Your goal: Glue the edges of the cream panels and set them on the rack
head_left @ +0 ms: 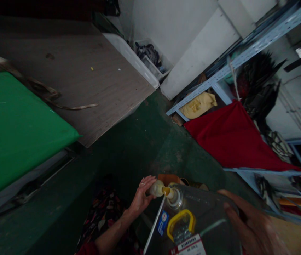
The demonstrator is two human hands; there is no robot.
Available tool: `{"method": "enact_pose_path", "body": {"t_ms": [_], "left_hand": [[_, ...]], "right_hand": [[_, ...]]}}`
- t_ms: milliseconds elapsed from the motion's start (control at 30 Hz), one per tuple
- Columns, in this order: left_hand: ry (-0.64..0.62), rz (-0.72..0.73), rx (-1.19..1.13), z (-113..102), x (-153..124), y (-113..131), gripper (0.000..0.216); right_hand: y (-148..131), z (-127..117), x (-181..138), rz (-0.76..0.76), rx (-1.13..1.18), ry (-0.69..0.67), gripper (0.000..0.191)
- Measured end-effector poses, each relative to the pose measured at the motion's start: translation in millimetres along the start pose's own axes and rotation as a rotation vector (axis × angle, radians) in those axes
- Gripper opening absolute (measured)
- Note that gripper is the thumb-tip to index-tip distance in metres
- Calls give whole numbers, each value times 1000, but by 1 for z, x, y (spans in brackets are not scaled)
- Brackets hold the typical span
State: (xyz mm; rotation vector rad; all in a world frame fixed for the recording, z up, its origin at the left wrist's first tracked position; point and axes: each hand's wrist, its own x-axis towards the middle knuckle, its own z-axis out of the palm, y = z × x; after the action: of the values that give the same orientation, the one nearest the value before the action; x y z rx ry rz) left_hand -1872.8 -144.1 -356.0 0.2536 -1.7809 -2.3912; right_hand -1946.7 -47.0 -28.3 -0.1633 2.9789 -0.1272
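My left hand [141, 198] has its fingers wrapped round a small translucent bottle [156, 188]. The bottle's neck meets the yellowish spout [168, 192] of a large grey metal can [208, 209]. This can is tilted, with its top face, yellow handle [181, 223] and blue and white labels turned up to me. At the can's right edge my right hand [248, 219], blurred by motion, grips it; part of the fingers is hidden. Whether liquid is passing between spout and bottle, I cannot tell. Behind the spout shows a brown-orange object [169, 178].
Left stands a table [108, 81] with a green cloth [20, 131] and a loose strap [73, 107]. A white bin [150, 67] with dark cloth is by the wall. To the right is a blue metal shelf [208, 83] with red fabric [227, 138] and a yellow sack [199, 105].
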Motion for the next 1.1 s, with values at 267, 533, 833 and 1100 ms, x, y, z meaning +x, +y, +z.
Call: {"method": "enact_pose_path", "body": {"t_ms": [267,533,833,1100], "left_hand": [[1,13,-4,-1,1,0,62],[1,6,4,-1,0,-2,62],[2,-5,10,-1,1,1,61],[-3,17,-12,0,1,0,63]], "right_hand": [[-2,0,0,-6,-12,-3,44],[27,-12,14,-218,-144,-84,42],[18,-7,9,-148,-120,-30,45],[4,0,0,-14,-15,1,47]]}}
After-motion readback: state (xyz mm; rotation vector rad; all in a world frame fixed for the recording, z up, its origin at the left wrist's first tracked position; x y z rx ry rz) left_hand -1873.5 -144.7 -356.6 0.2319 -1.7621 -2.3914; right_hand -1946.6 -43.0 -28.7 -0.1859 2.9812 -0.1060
